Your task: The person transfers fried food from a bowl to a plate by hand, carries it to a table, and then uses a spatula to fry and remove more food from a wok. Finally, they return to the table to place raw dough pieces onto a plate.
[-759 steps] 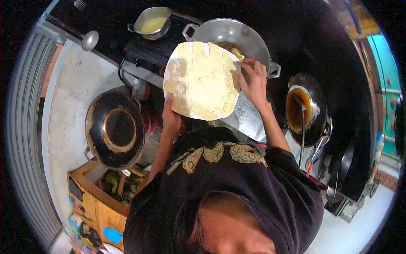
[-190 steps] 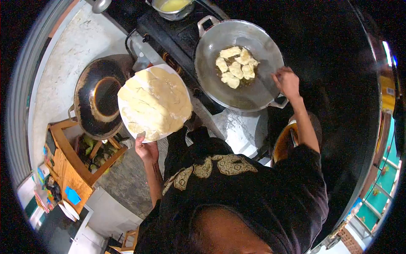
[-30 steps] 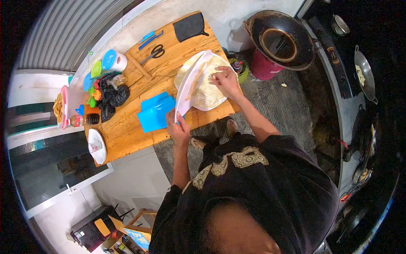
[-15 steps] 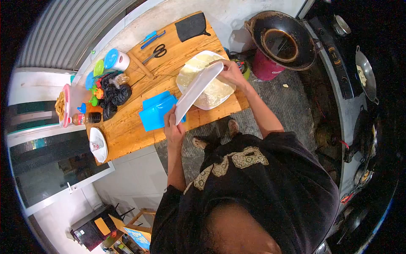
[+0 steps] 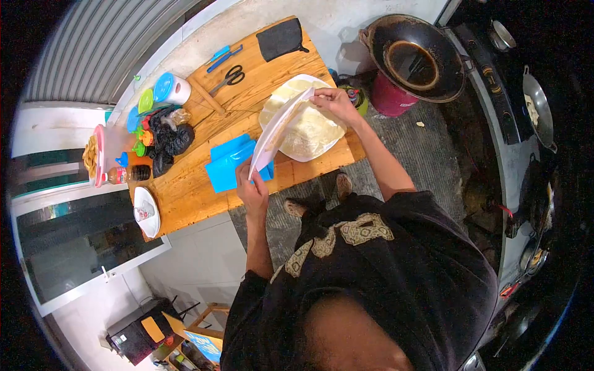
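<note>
A thin white plate (image 5: 279,128), tipped steeply onto its edge, is held between my two hands. My left hand (image 5: 251,190) pinches its near end above the blue plastic piece (image 5: 229,164). Its far end is gripped by my right hand (image 5: 337,105), over a wide white plate (image 5: 340,138) on the table. Pale, thin round sheets (image 5: 315,131) of what looks like dough lie on that lower plate, partly hidden by the raised one. A tan patch shows on the raised plate's right face; I cannot make out what it is.
The wooden table (image 5: 185,207) also carries scissors (image 5: 232,76), a black cloth pad (image 5: 279,39), a white tub (image 5: 172,88), black plastic bags (image 5: 176,139), and an oval white dish (image 5: 147,210). A large wok (image 5: 411,59) stands beyond the right end, near the stove (image 5: 489,80).
The raised plate has turned more onto its edge, so its right face with the tan patch now shows. Both hands keep hold of its ends and have barely shifted.
</note>
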`<action>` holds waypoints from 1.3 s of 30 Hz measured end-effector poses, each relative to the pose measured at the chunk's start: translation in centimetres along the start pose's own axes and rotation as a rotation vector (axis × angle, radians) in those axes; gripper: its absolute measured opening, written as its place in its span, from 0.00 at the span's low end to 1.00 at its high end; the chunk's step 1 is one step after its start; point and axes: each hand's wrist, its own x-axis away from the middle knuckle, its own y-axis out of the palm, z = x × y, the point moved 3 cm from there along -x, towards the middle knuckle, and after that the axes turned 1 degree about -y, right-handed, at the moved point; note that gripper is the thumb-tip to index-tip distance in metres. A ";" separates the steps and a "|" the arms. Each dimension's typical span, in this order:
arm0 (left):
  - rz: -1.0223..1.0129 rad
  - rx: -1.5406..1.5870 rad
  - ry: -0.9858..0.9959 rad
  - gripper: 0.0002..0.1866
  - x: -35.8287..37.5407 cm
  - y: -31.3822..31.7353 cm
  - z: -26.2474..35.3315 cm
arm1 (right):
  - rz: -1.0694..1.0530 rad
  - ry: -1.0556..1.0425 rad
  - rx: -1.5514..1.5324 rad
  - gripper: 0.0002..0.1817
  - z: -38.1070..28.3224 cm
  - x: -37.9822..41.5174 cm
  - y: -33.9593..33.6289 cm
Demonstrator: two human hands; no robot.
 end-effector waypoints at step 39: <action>0.430 0.588 -0.653 0.17 4.5 -7.7 -5.7 | 0.127 -0.581 0.583 0.09 -3.2 0.9 17.9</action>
